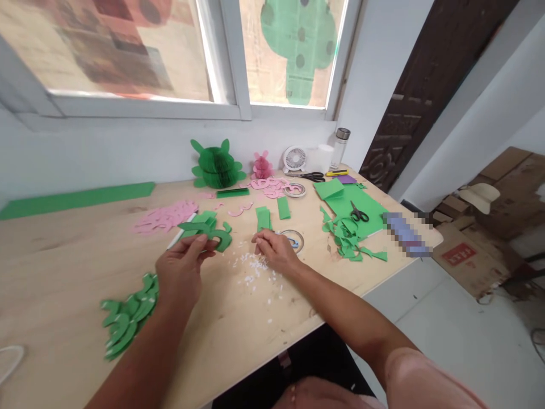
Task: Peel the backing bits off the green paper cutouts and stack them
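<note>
A curved green paper cutout (222, 240) is pinched between the thumb and fingers of my left hand (183, 267), raised over the table. My right hand (276, 251) is low above small white paper bits (252, 274), its fingers curled together; whatever they hold, if anything, is too small to make out. Just past that hand is a roll of tape (303, 241), partly covered by it. Folded green paper pieces (263, 218) lie beyond its fingertips. A pile of green cutouts with white strips (128, 318) sits beside my left forearm, partly hidden by it.
Pink cutouts (166, 217) spread on the wooden table (55, 267). Scissors (359, 212) rest on green sheets (374, 200), near green scraps (347, 236). Along the back stand a green honeycomb paper figure (217, 167), a small pink one (262, 167), a fan (294, 159) and a bottle (339, 149).
</note>
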A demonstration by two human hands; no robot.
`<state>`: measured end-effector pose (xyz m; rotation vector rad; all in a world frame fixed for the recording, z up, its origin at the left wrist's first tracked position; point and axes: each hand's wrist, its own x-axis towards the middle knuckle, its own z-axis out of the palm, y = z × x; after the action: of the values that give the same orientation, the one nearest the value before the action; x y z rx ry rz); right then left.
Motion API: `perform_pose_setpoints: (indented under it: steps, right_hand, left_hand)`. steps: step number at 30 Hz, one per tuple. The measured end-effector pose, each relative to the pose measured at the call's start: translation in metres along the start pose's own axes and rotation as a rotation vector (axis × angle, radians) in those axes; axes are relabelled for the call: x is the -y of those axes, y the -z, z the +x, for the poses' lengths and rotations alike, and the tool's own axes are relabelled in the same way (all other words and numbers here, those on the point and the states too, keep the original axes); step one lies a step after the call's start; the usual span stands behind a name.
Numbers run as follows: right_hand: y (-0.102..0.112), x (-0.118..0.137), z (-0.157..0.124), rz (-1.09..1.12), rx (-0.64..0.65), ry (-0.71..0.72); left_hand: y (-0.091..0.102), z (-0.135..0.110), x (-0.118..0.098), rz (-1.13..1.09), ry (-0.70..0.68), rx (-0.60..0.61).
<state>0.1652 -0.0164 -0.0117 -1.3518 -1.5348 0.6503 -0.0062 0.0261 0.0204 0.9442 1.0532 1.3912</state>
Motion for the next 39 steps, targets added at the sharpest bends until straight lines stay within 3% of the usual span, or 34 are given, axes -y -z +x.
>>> perform_pose_setpoints:
  steps: [5, 10, 16, 21, 29, 34, 39]
  right_hand:
    - [0.000, 0.001, -0.002, -0.220, 0.002, 0.129]
    - [-0.003, -0.001, 0.000, -0.272, 0.007, 0.290]
    - [-0.005, -0.002, 0.000, -0.291, 0.014, 0.148]
    - [-0.008, 0.004, -0.002, -0.234, -0.002, 0.249]
    - [-0.009, 0.006, 0.000, -0.186, -0.017, 0.216]
    - [-0.005, 0.012, -0.002, -0.114, -0.002, 0.104]
    - [0.000, 0.014, -0.001, 0.038, -0.087, 0.031]
  left_hand:
    - [-0.001, -0.002, 0.000, 0.011, -0.030, -0.005]
    - [0.001, 0.000, 0.004, 0.018, -0.046, 0.006]
    - [0.001, 0.002, 0.011, 0.023, -0.033, 0.031]
    - [0.001, 0.002, 0.015, 0.014, -0.037, 0.057]
    - [0.001, 0.001, 0.018, 0.002, -0.053, 0.113]
    - [0.001, -0.002, 0.021, -0.004, -0.018, 0.149]
    - [-0.002, -0.011, 0.017, 0.071, 0.003, 0.320]
